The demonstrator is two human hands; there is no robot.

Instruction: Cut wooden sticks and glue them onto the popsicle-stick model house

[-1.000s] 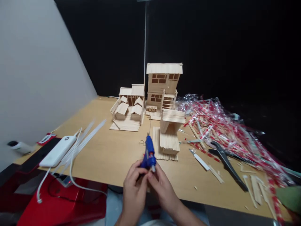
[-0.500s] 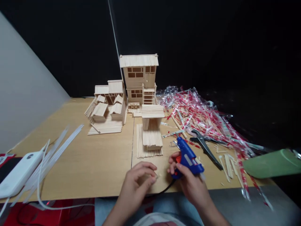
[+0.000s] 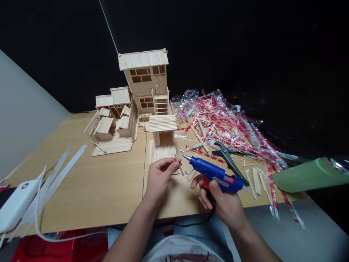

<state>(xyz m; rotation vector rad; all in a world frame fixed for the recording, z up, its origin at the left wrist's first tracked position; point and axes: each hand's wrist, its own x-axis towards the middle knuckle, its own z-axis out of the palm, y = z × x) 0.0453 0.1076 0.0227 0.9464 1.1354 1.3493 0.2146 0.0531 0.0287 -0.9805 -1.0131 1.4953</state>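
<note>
Left hand [image 3: 159, 178] pinches a small wooden stick [image 3: 181, 170] before the stick-built model [image 3: 163, 148], slanting across the nozzle [image 3: 185, 157] just beside it, as the right hand [image 3: 225, 203] grips the blue glue gun [image 3: 208, 168] leftward.

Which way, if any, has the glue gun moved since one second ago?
Yes, to the right: against the nearest wooden house, the glue gun in the right hand has passed from its left side to its right.

Head-worn view, forward and down
</note>
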